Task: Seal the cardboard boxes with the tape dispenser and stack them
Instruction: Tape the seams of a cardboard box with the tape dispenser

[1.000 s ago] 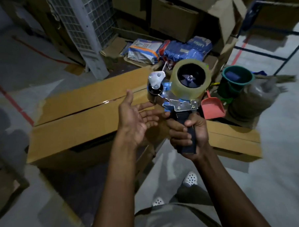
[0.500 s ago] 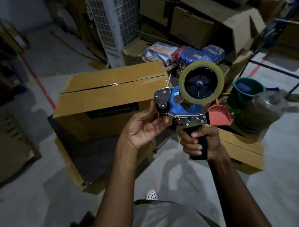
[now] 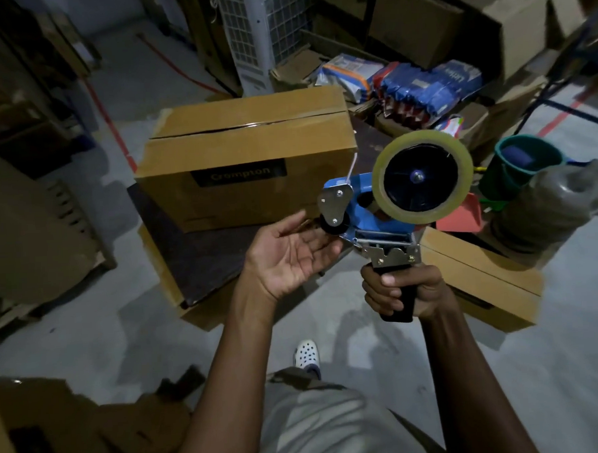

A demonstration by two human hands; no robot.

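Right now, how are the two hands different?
The left hand lies open, palm up; the right hand is curled tight. The left hand holds nothing, its fingertips just by the roller; the right hand holds the tape dispenser up by its black handle. Both hands are bare, and both are at the dispenser.

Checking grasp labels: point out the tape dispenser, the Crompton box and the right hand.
tape dispenser (image 3: 362,206), head view, blue frame beside roll
Crompton box (image 3: 248,204), head view, front face below label
right hand (image 3: 430,285), head view, part right of the handle
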